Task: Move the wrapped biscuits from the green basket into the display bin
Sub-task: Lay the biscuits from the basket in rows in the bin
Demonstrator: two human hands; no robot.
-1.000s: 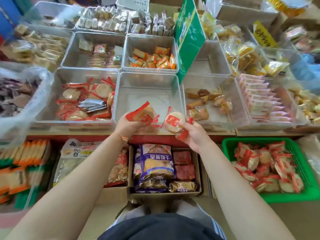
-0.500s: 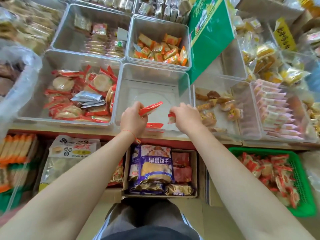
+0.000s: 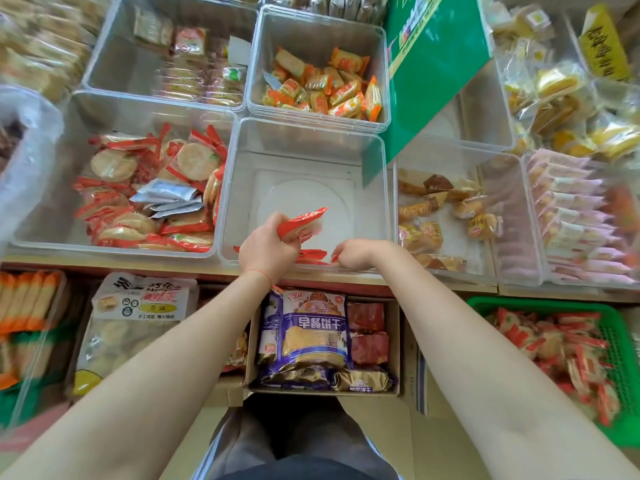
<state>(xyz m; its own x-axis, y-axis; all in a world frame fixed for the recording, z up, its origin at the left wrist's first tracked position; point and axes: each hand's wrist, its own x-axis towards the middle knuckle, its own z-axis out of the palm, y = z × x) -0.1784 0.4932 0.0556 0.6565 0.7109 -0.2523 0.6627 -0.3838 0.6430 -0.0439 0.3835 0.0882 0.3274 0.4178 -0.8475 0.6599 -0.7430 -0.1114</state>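
Shelf point(image 3: 104, 263) of clear tubs, snacks all round. Both hands reach into the near-empty middle bin point(image 3: 367, 209) — the left hand point(image 3: 266, 249) grips a red-wrapped biscuit point(image 3: 303, 221), the right hand point(image 3: 353, 254) curls down at the bin's front wall, touching another red packet point(image 3: 311, 255). More lie in the green basket point(image 3: 620, 337), lower right.

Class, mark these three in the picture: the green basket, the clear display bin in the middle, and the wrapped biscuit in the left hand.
green basket point(image 3: 621, 344), head view, right wall.
display bin point(image 3: 308, 136), head view, far wall.
wrapped biscuit point(image 3: 304, 221), head view, red wrapper.
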